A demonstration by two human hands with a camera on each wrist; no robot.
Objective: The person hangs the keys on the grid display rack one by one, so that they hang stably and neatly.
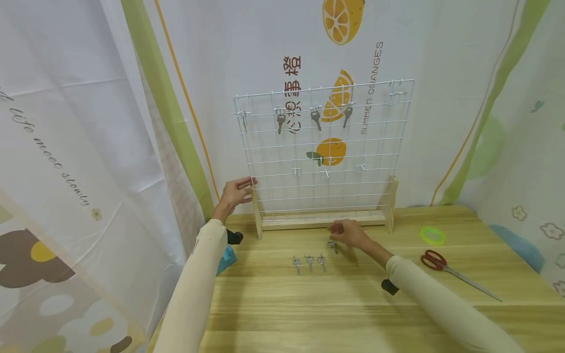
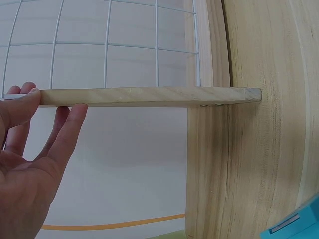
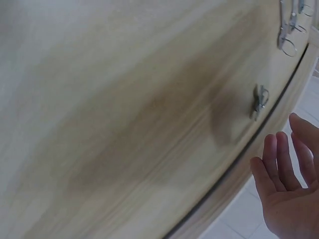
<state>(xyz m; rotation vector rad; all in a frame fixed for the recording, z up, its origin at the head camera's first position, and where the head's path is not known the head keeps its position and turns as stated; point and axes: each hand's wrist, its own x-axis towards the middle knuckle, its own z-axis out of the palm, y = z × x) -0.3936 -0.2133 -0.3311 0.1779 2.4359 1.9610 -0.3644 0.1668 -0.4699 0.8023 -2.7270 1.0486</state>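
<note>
A person's left hand (image 1: 237, 192) grips the wooden post (image 2: 149, 96) of a wire rack (image 1: 300, 225), ten o'clock from three keys (image 1: 310, 263) on the table (image 1: 282, 314). At their two o'clock lies a silver, ringed key (image 1: 332, 244), just beside the loose, empty right hand (image 1: 351, 234); apparently a pick-up, calling next for a pinch.

Soft shadows cross the tabletop (image 3: 134, 119), hazy in the right wrist view.

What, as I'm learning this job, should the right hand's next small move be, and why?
Probably lower the right hand to pinch the lone key: its fingers hold nothing, that key lies nearby on the table, and the lower hooks on the rack are bare.
</note>
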